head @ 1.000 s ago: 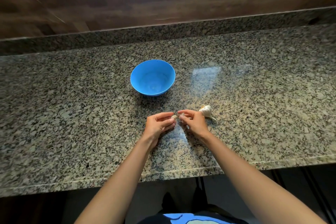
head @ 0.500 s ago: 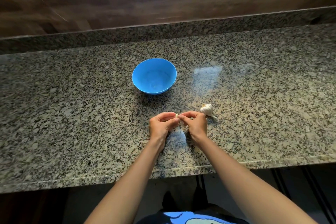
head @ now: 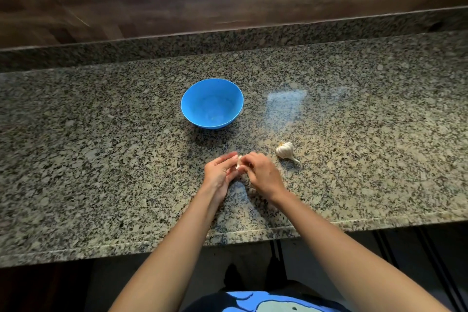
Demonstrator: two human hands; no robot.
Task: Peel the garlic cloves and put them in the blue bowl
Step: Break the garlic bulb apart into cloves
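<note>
Dim, window glare on the countertop (head: 286,106), edges bowed.

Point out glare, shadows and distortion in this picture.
Head view: a window reflection glares on the countertop right of the blue bowl; the bowl's soft shadow falls toward the camera; counter edges bow from the wide lens; the left hand and right hand, pinching the garlic clove, look slightly soft.

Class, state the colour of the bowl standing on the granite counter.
The bowl is bright blue, inside and out, seen in the head view.
</note>
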